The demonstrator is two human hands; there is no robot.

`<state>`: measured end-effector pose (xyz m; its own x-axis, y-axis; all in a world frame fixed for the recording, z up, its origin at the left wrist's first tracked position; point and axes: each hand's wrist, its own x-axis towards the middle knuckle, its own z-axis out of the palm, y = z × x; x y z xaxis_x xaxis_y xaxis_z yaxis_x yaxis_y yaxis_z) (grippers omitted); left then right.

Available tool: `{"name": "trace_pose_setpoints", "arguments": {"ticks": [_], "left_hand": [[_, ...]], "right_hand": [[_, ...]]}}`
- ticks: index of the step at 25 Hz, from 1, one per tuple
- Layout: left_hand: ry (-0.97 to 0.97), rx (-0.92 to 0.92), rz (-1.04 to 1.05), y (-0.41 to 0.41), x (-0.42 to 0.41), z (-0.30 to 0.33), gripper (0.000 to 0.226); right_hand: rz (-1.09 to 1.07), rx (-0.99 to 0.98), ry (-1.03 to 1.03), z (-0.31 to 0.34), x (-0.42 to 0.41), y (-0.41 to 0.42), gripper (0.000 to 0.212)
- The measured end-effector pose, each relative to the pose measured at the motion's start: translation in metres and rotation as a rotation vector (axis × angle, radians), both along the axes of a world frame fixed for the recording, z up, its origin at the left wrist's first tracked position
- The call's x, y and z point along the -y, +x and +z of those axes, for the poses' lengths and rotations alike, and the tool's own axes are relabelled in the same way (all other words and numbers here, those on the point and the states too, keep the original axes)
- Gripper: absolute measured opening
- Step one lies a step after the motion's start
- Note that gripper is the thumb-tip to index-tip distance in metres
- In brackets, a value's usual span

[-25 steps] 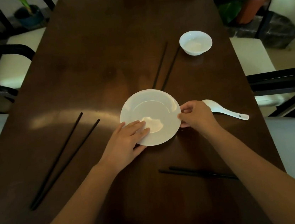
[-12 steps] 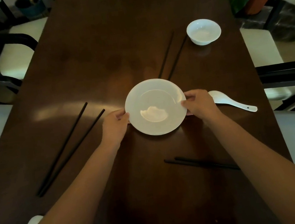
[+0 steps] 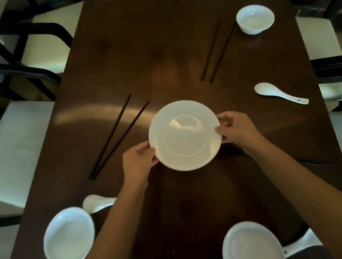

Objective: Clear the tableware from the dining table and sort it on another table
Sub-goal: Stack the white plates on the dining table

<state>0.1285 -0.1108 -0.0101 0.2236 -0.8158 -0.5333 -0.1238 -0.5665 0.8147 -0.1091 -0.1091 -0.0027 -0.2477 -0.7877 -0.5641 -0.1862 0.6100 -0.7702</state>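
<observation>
A white plate (image 3: 184, 135) is held over the middle of the dark wooden table (image 3: 155, 45). My left hand (image 3: 138, 160) grips its left rim and my right hand (image 3: 235, 129) pinches its right rim. Two white bowls sit near me, one at the front left (image 3: 69, 237) and one at the front right (image 3: 252, 247). A third small bowl (image 3: 255, 19) stands at the far right. White spoons lie at the right (image 3: 279, 93), the front left (image 3: 97, 203) and the front right edge (image 3: 302, 244).
Black chopstick pairs lie left of the plate (image 3: 119, 135) and at the far right (image 3: 217, 50); another pair (image 3: 312, 162) is partly hidden under my right arm. Chairs with pale cushions (image 3: 7, 153) line both long sides. Potted plants stand beyond the far corner.
The plate has risen off the table and come toward me, held by both hands at its rims. The view pulled back, bringing the near bowls and spoons into sight.
</observation>
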Motion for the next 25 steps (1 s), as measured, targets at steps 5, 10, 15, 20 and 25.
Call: {"name": "trace_pose_setpoints", "arguments": {"ticks": [5,10,15,20,25], "left_hand": [[0.04,-0.087,0.044,0.034,-0.084,0.007,0.029],[0.094,-0.177,0.032,0.059,-0.136,0.001,0.031],[0.203,-0.226,0.061,0.074,-0.152,-0.006,0.033],[0.205,-0.237,0.03,0.087,-0.159,-0.014,0.033],[0.164,-0.125,-0.088,0.093,-0.159,-0.016,0.03]], "right_hand": [[0.096,0.017,0.05,0.008,-0.061,0.032,0.034],[0.147,0.008,0.125,-0.003,-0.104,0.049,0.032],[0.136,0.003,0.166,-0.008,-0.125,0.061,0.031],[0.16,-0.005,0.182,-0.009,-0.133,0.068,0.029],[0.246,-0.096,0.213,-0.006,-0.128,0.072,0.026]]}}
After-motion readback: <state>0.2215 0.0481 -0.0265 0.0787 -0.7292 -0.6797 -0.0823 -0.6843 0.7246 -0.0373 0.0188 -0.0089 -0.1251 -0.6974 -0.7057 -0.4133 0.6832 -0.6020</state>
